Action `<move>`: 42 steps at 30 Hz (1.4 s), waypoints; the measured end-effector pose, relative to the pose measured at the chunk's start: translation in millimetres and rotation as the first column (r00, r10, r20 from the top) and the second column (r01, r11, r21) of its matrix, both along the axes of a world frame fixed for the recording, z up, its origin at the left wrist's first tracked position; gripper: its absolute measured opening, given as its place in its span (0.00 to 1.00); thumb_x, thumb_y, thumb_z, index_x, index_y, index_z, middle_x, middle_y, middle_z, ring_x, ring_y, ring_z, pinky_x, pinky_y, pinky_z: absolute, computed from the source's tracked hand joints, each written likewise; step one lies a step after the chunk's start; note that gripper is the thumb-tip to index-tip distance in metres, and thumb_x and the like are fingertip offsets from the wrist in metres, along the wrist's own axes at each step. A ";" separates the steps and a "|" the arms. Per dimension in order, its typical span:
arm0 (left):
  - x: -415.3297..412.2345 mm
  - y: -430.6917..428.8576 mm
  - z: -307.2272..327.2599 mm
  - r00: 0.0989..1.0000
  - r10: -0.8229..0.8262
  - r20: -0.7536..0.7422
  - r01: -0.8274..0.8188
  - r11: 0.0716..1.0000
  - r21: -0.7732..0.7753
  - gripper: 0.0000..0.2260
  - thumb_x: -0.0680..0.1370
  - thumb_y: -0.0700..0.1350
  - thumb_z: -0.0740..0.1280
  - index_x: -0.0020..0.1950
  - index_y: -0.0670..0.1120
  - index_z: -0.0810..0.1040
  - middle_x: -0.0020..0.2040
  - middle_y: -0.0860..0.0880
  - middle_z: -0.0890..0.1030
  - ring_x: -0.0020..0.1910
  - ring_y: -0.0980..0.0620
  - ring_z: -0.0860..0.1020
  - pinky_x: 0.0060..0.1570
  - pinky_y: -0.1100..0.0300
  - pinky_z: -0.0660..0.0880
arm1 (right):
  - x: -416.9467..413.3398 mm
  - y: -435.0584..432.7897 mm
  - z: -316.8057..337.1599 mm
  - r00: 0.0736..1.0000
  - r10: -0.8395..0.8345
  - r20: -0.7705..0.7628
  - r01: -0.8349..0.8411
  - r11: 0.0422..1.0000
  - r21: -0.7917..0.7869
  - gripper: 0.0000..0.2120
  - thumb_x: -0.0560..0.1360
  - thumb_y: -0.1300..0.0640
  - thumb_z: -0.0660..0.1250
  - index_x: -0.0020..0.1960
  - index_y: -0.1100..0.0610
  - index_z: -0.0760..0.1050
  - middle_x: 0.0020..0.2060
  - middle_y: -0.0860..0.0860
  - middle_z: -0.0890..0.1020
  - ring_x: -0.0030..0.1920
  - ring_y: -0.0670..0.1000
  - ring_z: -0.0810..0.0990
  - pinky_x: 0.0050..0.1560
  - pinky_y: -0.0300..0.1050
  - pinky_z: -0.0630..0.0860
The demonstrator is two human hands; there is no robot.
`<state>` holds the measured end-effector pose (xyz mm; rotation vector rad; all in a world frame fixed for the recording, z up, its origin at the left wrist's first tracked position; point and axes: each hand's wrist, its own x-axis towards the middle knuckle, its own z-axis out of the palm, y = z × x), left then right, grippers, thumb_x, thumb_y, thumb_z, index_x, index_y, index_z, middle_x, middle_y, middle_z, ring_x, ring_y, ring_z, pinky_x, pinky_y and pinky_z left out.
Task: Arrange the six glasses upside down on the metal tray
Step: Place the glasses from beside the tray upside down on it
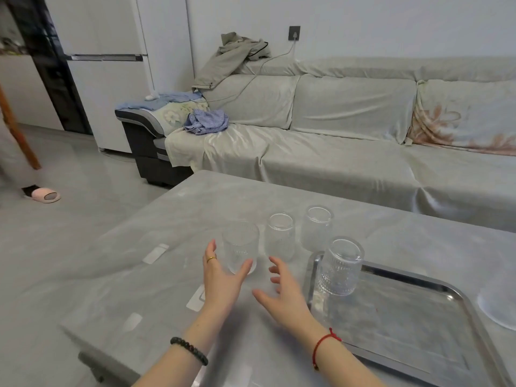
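Observation:
A metal tray (413, 325) lies at the right on the grey table. One ribbed clear glass (339, 268) stands upside down on the tray's far left corner. Three more clear glasses stand on the table beyond it: a near one (240, 245), a middle one (280, 236) and a far one (317, 227). My left hand (220, 275) is open, its thumb touching the base of the near glass. My right hand (282, 291) hovers open, fingers spread, between that glass and the tray. Part of a frosted glass (498, 305) shows at the right edge.
The grey table (167, 247) ends at the left and drops to a tiled floor. A covered sofa (335, 141) with clothes on it runs behind. Another person's foot in a pink slipper (44, 194) is at the far left.

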<state>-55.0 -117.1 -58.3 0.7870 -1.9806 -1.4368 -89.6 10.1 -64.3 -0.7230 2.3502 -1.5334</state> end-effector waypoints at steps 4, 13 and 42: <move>-17.4 -14.8 3.1 0.990 -0.137 0.031 0.136 0.990 0.024 0.45 0.64 0.45 0.77 0.73 0.45 0.52 0.73 0.45 0.62 0.72 0.49 0.61 0.69 0.57 0.59 | -11.8 -21.7 3.1 0.990 0.022 0.138 -0.024 1.000 0.011 0.38 0.69 0.58 0.69 0.71 0.51 0.52 0.68 0.54 0.64 0.66 0.54 0.66 0.63 0.43 0.64; -39.2 -24.9 -2.6 0.995 -0.089 0.038 0.088 0.996 0.021 0.37 0.58 0.47 0.79 0.61 0.51 0.63 0.55 0.51 0.76 0.53 0.52 0.75 0.50 0.61 0.69 | -21.6 -39.0 -0.2 0.986 0.076 0.147 -0.072 0.997 -0.033 0.40 0.69 0.61 0.68 0.72 0.49 0.48 0.62 0.44 0.66 0.60 0.43 0.65 0.57 0.37 0.64; -17.6 195.7 33.7 0.766 -0.640 0.058 0.455 0.605 0.653 0.19 0.75 0.55 0.62 0.58 0.42 0.70 0.52 0.44 0.76 0.46 0.49 0.77 0.42 0.57 0.72 | -11.0 194.6 48.1 0.831 -0.556 0.006 0.534 0.795 -0.286 0.36 0.58 0.55 0.79 0.60 0.47 0.64 0.51 0.40 0.71 0.53 0.43 0.69 0.51 0.35 0.64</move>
